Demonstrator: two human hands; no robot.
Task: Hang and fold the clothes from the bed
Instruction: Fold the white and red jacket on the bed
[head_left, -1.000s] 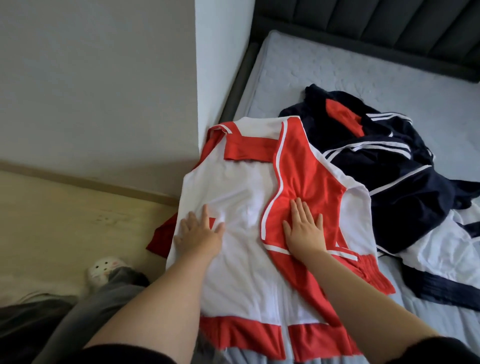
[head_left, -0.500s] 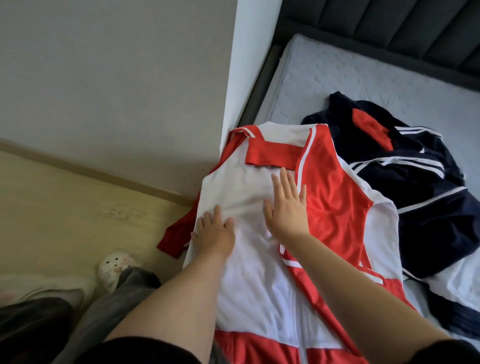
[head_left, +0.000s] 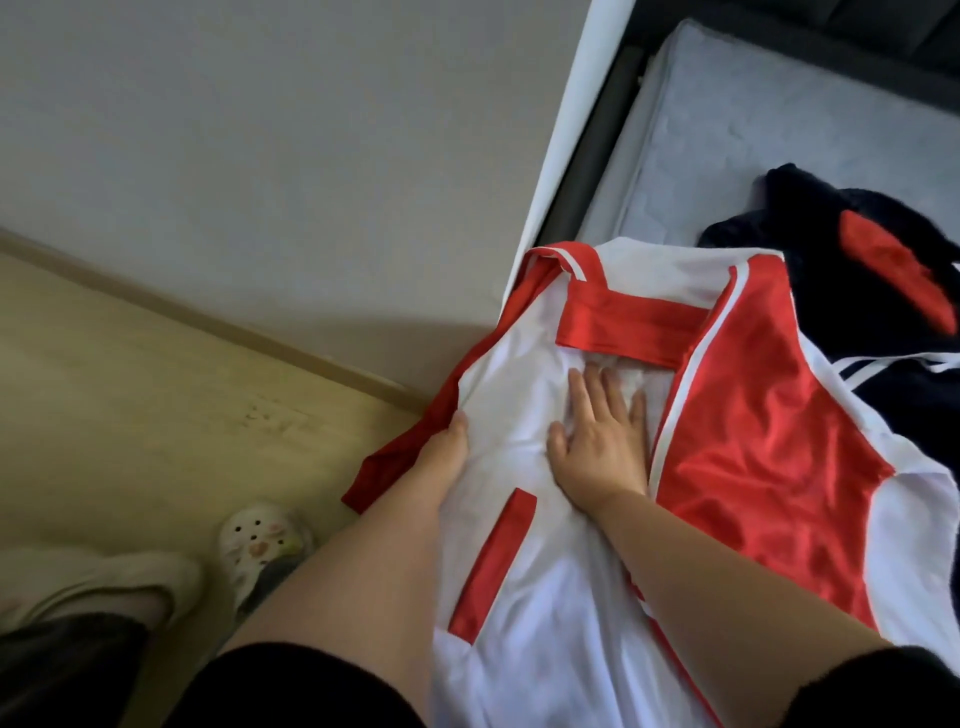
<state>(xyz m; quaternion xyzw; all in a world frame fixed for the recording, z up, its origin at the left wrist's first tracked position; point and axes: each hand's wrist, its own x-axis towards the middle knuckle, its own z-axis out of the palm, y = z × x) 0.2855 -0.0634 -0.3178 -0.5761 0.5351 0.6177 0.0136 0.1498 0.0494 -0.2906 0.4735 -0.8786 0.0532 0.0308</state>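
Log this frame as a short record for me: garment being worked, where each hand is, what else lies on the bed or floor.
garment: red and white jacket, spread at the edge of the mattress
right hand: flat on the jacket's white panel, fingers straight
left hand: at the jacket's left edge; fingers hidden, hold unclear
other clothes: navy garment, crumpled beside the jacket
floor: slipper on the wooden floor
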